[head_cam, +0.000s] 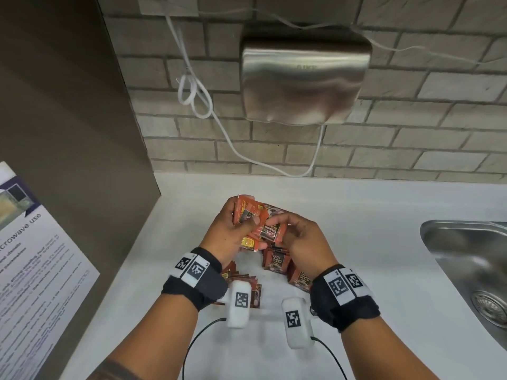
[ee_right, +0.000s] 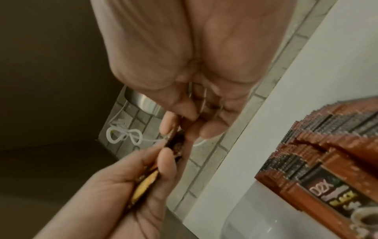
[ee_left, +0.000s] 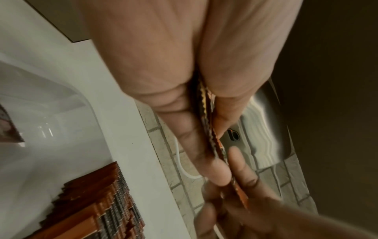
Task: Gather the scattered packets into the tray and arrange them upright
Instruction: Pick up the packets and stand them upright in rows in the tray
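Both hands hold a bundle of orange-red coffee packets (head_cam: 253, 216) above the white counter (head_cam: 370, 215). My left hand (head_cam: 245, 219) grips the bundle, thumb on its face and fingers behind; the left wrist view shows the packet edges (ee_left: 206, 116) clamped in that hand (ee_left: 216, 153). My right hand (head_cam: 279, 224) pinches the bundle's right side, and the right wrist view shows the packets (ee_right: 175, 143) between its fingertips (ee_right: 210, 131). Below the hands a clear tray (ee_left: 51, 113) (ee_right: 245, 210) holds rows of upright packets (head_cam: 277, 259) (ee_left: 98, 202) (ee_right: 327, 145).
A steel sink (head_cam: 466, 256) is set into the counter at the right. A metal hand dryer (head_cam: 304, 80) and a looped white cable (head_cam: 197, 97) hang on the brick wall behind. A brown panel with a printed notice (head_cam: 35, 270) closes the left side.
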